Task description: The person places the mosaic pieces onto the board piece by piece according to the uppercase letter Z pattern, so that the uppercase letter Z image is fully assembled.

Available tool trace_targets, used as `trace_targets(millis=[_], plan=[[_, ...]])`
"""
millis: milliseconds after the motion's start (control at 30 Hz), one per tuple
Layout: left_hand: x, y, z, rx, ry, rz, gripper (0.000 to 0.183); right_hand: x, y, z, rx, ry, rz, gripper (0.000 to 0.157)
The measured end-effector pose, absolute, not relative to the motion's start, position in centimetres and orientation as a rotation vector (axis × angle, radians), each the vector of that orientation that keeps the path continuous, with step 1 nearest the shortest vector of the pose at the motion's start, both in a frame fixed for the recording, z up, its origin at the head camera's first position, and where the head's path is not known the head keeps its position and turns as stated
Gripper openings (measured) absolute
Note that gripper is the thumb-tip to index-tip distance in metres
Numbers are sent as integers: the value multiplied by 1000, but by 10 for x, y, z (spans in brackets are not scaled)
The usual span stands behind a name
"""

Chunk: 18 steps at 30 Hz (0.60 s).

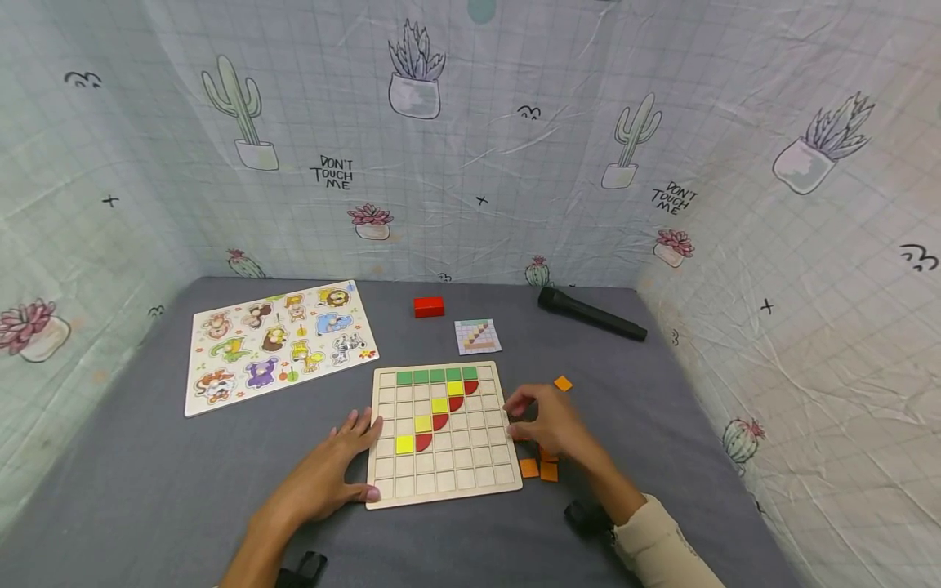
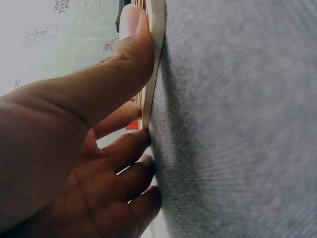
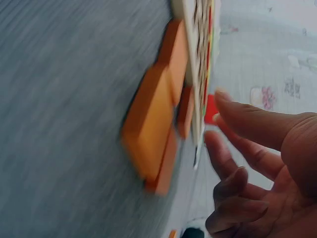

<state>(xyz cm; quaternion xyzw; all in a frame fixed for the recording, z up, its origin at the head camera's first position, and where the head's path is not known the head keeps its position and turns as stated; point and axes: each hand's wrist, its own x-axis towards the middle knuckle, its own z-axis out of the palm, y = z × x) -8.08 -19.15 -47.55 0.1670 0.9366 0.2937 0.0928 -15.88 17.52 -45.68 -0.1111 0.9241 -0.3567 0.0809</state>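
A wooden grid board [image 1: 448, 482] bears a green row at its back, with yellow squares and red quarter-round pieces stepping down diagonally. Along the board's left edge lies my left hand [image 1: 334, 465], fingers spread, its thumb on the near left corner. In the left wrist view the thumb [image 2: 141, 54] presses the rim and the fingertips touch the edge from the side. My right hand [image 1: 551, 420] hovers at the right edge, above orange square tiles [image 1: 529, 468]. The right wrist view shows its thumb and fingers apart with nothing between them, beside the orange tiles [image 3: 153, 119].
Behind the board lie a small pattern card [image 1: 478, 336] and a red block [image 1: 429, 307]. An animal puzzle board [image 1: 279, 347] is at the back left, a black microphone-shaped object [image 1: 591, 314] at the back right. One orange tile [image 1: 563, 383] sits apart, beyond my right hand.
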Motion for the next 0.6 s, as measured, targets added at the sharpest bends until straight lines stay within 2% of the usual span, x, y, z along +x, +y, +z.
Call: trace_targets(millis=[133,300,600], plan=[[-80,-192,-476,499,2781,872,107,-159,186,-462,-322,2818,-919,25],[-80,-192,-476,505,2775,872,107,-158,187,-464,-325,2835,-811,21],[-80,-192,-475,500,2767,870,107,-157,187,-458,-331,2813,-860,22]])
